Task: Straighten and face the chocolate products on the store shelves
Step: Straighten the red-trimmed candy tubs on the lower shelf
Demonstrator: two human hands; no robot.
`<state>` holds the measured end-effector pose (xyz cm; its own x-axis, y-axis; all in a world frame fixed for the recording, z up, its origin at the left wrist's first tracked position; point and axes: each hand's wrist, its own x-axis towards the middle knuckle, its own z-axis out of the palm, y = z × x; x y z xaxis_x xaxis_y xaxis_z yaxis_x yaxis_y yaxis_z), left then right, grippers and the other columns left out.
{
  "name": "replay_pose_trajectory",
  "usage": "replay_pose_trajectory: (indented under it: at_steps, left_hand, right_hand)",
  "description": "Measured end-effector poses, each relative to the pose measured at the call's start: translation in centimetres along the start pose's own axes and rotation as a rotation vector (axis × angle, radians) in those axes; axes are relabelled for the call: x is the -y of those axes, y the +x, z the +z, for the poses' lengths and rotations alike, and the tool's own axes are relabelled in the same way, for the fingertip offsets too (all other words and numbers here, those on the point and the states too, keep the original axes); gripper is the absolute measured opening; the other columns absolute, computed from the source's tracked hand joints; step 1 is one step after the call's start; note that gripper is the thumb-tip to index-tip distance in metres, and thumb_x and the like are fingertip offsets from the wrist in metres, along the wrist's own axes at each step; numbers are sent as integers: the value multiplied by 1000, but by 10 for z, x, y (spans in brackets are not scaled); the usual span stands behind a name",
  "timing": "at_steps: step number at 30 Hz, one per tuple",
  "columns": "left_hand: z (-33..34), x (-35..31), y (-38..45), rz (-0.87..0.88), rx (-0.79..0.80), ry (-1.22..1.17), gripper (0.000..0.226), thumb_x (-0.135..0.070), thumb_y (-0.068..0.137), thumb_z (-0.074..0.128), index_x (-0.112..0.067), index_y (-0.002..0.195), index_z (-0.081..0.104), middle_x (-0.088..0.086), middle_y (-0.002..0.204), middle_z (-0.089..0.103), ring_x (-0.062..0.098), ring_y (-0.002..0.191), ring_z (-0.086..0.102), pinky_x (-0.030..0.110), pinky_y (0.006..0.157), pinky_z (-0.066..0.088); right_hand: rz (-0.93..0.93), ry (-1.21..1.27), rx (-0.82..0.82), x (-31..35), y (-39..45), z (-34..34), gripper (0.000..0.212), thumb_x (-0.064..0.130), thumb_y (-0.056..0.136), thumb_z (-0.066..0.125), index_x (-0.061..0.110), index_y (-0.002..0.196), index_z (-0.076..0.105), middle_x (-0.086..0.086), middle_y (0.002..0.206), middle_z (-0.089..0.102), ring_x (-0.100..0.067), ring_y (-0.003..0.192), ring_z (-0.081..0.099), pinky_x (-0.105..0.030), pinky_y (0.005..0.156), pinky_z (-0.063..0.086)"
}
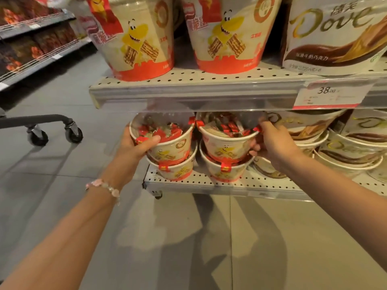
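Down on my left a dark cart frame (39, 119) stands on the grey tiled floor (69, 164), two of its caster wheels (74, 133) showing. Past it, across the aisle, a grey rack (41, 59) holds rows of dark packets (23, 49) with red-orange prints, too blurred to read. A white price tag (328, 95) edged in red reads 38.00. A pink beaded bracelet (104, 186) circles my wrist.

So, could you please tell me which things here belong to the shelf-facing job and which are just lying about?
Job: left hand gripping left wafer tub; right hand gripping right wafer tub; Dove tubs.
Lying about: cart wheels; price tag.
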<state>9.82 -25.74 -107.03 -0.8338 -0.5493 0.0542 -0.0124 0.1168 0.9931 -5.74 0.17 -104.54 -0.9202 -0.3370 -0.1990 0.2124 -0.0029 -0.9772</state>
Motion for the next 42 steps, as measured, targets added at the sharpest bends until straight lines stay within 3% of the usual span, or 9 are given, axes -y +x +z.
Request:
replay_pose_trajectory:
  at_steps: [2, 4, 7, 10, 12, 18, 22, 33, 42]
  left_hand:
    - [0, 6, -2, 29, 23, 30, 105, -38, 48, 88, -24, 137, 33, 3, 130, 54, 18, 117, 55, 37, 89, 50]
    - [1, 14, -3, 41, -10, 97, 111, -33, 48, 91, -26, 138, 27, 2, 130, 52, 15, 118, 54, 34, 89, 52]
    - [3, 27, -1, 39, 11, 132, 109, -21, 52, 89, -22, 140, 25, 2, 129, 52, 13, 116, 55, 32, 89, 53]
    - [7, 36, 0, 73, 31, 140, 94, -16, 55, 86, -16, 134, 35, -3, 119, 60, 3, 105, 61, 18, 78, 53]
    - [10, 40, 0, 80, 12, 139, 84, -18, 57, 84, -20, 129, 41, -9, 115, 62, -2, 102, 61, 13, 74, 52]
    - [26, 52, -3, 67, -186, 130, 91, -40, 41, 87, -29, 120, 42, -19, 106, 60, -16, 91, 58, 5, 64, 48]
    - [27, 55, -1, 69, -197, 150, 81, -43, 42, 85, -40, 110, 40, -22, 103, 58, -19, 88, 57, 4, 63, 47]
    - [38, 69, -11, 199, -154, 189, 103, -22, 56, 86, -18, 137, 24, -2, 127, 51, 3, 115, 54, 16, 84, 50]
    - [24, 71, -9, 184, -137, 347, 86, -22, 60, 87, -16, 131, 38, -7, 116, 59, -3, 103, 58, 8, 77, 49]
  right_hand:
    - [-26, -92, 12, -9, -4, -5, 40, 28, 96, 35, 6, 71, 56, -8, 53, 57, -15, 42, 52, -25, 47, 50]
    - [-173, -235, -13, -26, -10, -8, 26, 26, 88, 40, 10, 82, 59, -4, 67, 61, -13, 59, 58, -33, 60, 54]
    - [-456, -367, -23, -45, -16, -7, 21, 23, 74, 47, 29, 92, 57, 7, 87, 61, -1, 81, 57, -19, 73, 48]
    - [-478, -578, -86, -57, -9, -2, 56, 18, 70, 67, 17, 123, 49, -6, 117, 55, -18, 112, 48, -36, 99, 43]
    - [-442, -653, -109, -64, -9, 3, 83, 20, 63, 76, 17, 136, 36, -6, 127, 47, -14, 121, 40, -32, 105, 37]
    - [-395, -473, -116, -85, -13, 23, 97, 39, 56, 86, 21, 136, 33, 2, 132, 49, -15, 123, 47, -40, 102, 44]
    - [-373, -403, -180, -81, -8, 34, 111, 54, 46, 84, 23, 137, 29, 4, 133, 48, -16, 126, 45, -42, 102, 43]
    - [-383, -496, -165, -84, 0, 27, 107, 47, 48, 87, 21, 135, 31, 3, 130, 50, -18, 124, 46, -43, 101, 44]
    - [-400, -524, -148, -86, 4, 24, 110, 39, 46, 91, 20, 136, 30, 4, 132, 50, -16, 124, 47, -42, 101, 44]
